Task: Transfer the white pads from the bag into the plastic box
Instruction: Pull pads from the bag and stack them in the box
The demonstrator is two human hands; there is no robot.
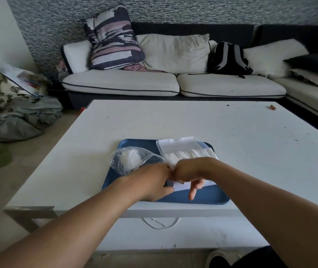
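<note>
A clear plastic bag (133, 159) with white pads inside lies on the left half of a blue tray (208, 198). To its right stands a clear plastic box (181, 146) with its lid up, holding a row of white pads (191, 154). My left hand (154, 182) and my right hand (190, 176) meet at the box's near end, fingers pinched on a white pad (180, 186) there. My hands hide the box's near edge.
The tray sits near the front edge of a white table (173, 120). A small orange object (273, 107) lies at the far right of the table. Behind it stands a sofa (173, 82) with cushions and a black backpack (228, 58).
</note>
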